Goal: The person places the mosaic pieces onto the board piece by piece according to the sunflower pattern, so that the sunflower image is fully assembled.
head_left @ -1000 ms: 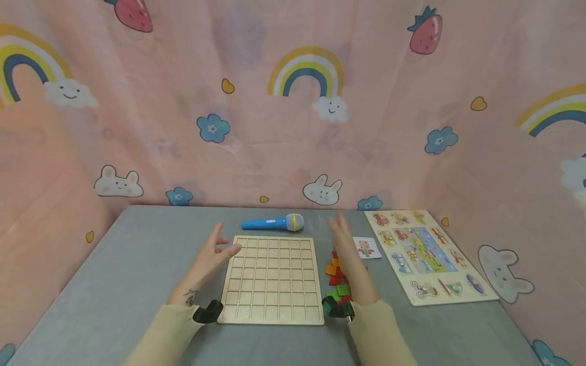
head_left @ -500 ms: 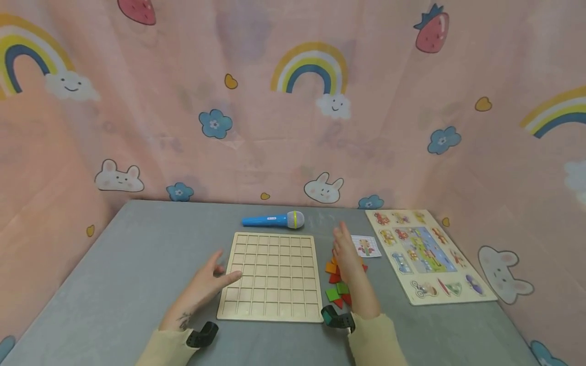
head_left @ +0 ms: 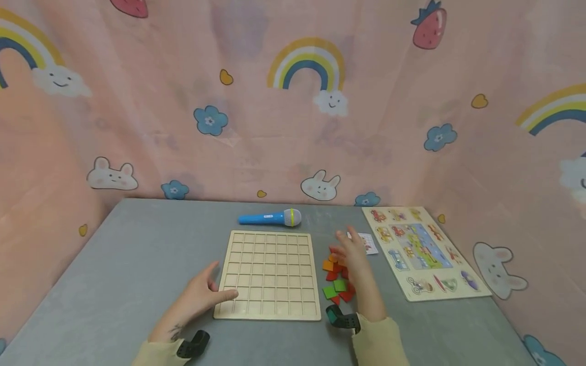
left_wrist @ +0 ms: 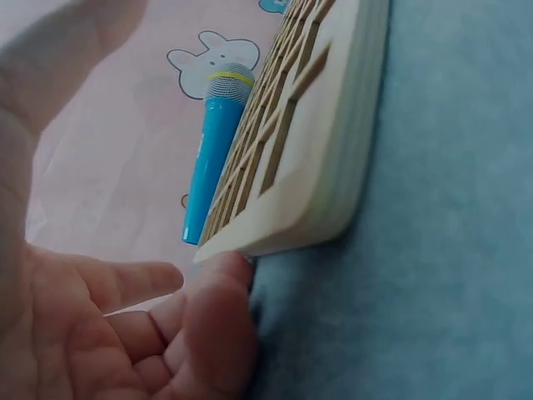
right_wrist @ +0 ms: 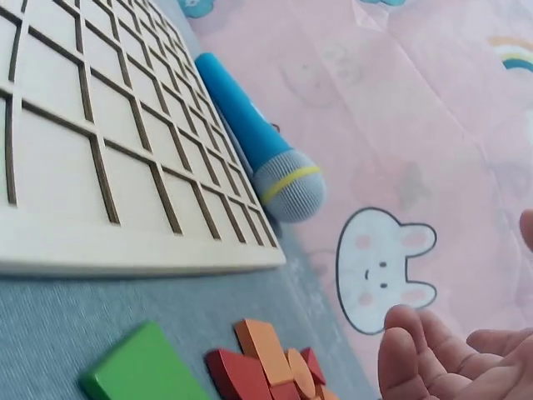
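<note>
A wooden board with a grid of square recesses (head_left: 270, 274) lies flat in the middle of the table. My left hand (head_left: 194, 300) is at its left edge, thumb reaching over the grid, fingers relaxed. In the left wrist view, its fingertips (left_wrist: 218, 321) are right at the board's corner (left_wrist: 291, 204). My right hand (head_left: 356, 256) hovers over a small pile of red, orange and green flat wooden pieces (head_left: 340, 285), fingers loosely spread and holding nothing. The hand hides part of the pile. Green (right_wrist: 146, 371) and red pieces (right_wrist: 237, 373) show in the right wrist view.
Behind the board lies a blue toy microphone (head_left: 270, 218) with a grey head. A small picture card (head_left: 370, 245) is partly covered by the right hand. At the right is a wooden picture puzzle board (head_left: 393, 277). A pink patterned curtain (head_left: 256, 152) borders the table's back.
My left hand has come down and back toward me along the board's left edge. My right hand has tilted inward, its fingers spreading over the pieces.
</note>
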`<state>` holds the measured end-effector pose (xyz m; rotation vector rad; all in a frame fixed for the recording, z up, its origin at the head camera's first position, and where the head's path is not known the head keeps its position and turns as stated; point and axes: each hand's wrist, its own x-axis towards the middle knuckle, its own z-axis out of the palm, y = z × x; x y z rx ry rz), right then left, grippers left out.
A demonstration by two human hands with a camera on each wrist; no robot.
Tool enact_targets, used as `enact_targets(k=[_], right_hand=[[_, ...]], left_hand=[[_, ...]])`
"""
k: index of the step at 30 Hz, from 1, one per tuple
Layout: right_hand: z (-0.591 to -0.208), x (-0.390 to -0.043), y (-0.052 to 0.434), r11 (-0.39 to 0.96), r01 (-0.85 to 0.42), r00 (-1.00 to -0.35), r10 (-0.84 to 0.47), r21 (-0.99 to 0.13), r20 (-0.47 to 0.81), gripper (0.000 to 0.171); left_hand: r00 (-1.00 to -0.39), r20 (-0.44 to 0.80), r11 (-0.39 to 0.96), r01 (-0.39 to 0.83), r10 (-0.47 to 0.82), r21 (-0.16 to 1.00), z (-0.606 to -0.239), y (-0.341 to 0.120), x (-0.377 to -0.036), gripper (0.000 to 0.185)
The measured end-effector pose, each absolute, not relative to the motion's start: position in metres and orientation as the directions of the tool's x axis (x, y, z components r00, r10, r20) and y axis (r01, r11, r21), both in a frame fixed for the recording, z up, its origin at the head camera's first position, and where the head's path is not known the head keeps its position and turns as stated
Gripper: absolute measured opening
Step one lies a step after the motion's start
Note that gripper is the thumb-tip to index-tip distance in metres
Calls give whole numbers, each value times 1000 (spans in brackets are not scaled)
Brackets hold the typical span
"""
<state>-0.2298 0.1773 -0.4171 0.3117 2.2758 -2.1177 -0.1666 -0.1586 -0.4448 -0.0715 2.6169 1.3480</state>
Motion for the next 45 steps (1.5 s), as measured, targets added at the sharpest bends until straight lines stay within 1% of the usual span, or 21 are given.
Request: enact_targets(k=[6, 9, 12, 15, 18, 21, 24, 27, 30, 34, 43, 45], right_hand=[[-417, -231, 188, 135, 238, -950, 237, -962, -202, 68], [-419, -232, 192, 217, 302, -927, 296, -928, -232, 63], [-423, -233, 198, 308, 349, -912, 328, -885, -245, 55], [-426, -234, 205, 384, 365, -913, 327, -848, -245, 45], [-428, -239, 209, 513, 353, -928, 300, -782, -221, 39], [-428, -245, 210, 632, 333, -942, 264, -700, -209, 36], [-425, -250, 207, 702, 330, -944, 243, -631, -224, 33], [-423, -254, 203, 728, 352, -934, 235, -589, -268, 26], [-422, -257, 200, 785, 328, -941, 219, -526, -259, 17], [-423, -260, 198, 843, 290, -954, 215, -454, -209, 15], [-423, -262, 193, 845, 283, -958, 228, -455, -173, 10], [-421, -263, 189, 845, 254, -967, 214, -471, -139, 9]], left_hand=[[-978, -194, 618, -109, 72, 778, -446, -162, -162, 102], [-979, -183, 632, -88, 86, 770, -448, -162, -163, 101], [-978, -183, 633, -78, 101, 770, -450, -162, -164, 101], [-975, -184, 629, -68, 122, 775, -453, -161, -165, 105], [-971, -185, 612, -53, 155, 789, -453, -163, -164, 112], [-965, -177, 611, -21, 195, 791, -452, -166, -163, 117], [-955, -160, 602, 25, 251, 798, -449, -169, -161, 117], [-948, -153, 582, 41, 280, 812, -447, -169, -159, 114], [-951, -158, 582, 27, 266, 813, -448, -168, -156, 111], [-960, -154, 599, 18, 235, 800, -450, -166, -157, 108], [-966, -148, 620, 17, 213, 785, -448, -165, -155, 107], [-966, -150, 625, 14, 209, 780, -449, -166, -155, 107]])
